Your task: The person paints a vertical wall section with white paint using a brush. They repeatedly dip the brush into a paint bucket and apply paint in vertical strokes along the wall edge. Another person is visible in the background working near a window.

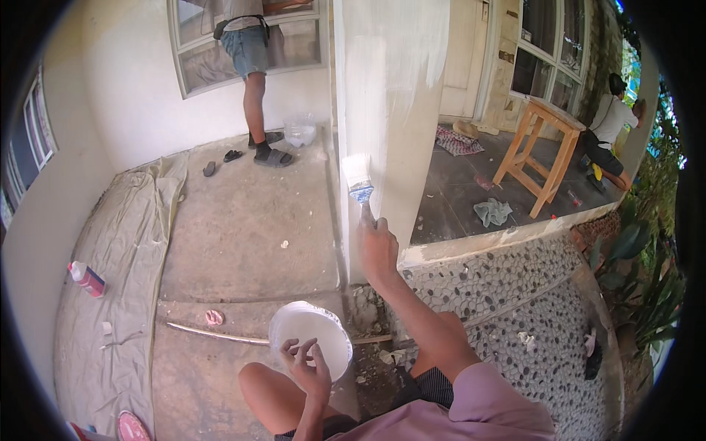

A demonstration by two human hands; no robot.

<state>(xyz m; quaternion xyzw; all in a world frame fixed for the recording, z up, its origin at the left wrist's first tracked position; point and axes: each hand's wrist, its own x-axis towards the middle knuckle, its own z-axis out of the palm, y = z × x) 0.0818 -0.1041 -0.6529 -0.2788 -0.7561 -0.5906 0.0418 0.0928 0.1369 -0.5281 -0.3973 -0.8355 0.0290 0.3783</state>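
Observation:
My right hand (378, 245) grips the handle of a paintbrush (362, 190). The brush has a blue ferrule, and its white-coated bristles point up against a pillar (405, 143). White strokes cover the pillar's left face and part of its upper right; lower down the right face is a duller beige. Over a tub of white paint (336, 336) hovers my left hand (309, 366), its fingers apart and slightly curled, with nothing in them. The tub sits on the ground in front of my knees; whether the hand touches its rim I cannot tell.
One person (255, 55) stands by a window at the back left; another person (612, 124) crouches far right. A wooden stool (538, 149) and a rag (492, 212) are on the dark tiles. A drop cloth (129, 242) with a bottle (87, 279) lies left. Pebble paving (496, 297) spreads right.

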